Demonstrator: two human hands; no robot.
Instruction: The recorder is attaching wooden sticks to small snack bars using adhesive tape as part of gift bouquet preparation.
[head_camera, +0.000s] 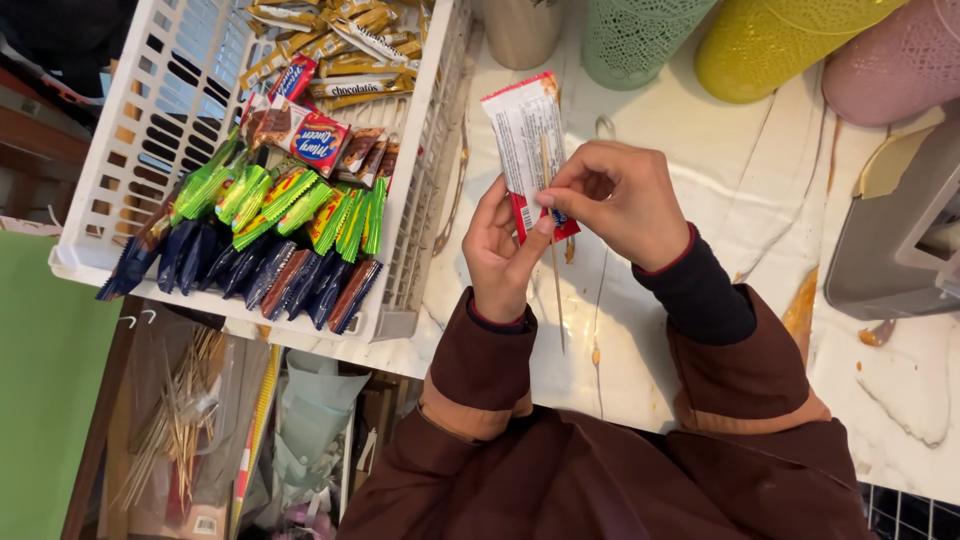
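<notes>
Head view shows left hand (497, 252) and right hand (618, 198) both pinching a glossy red-and-white plastic snack packet (527, 135) and thin wooden skewer (553, 260) over the marble counter (760, 190), white lattice plastic basket (120, 150) at nine o'clock.

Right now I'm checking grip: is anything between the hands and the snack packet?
Only the thin wooden skewer, pressed against the packet under the right hand. The left hand holds the packet's lower end directly.
</notes>
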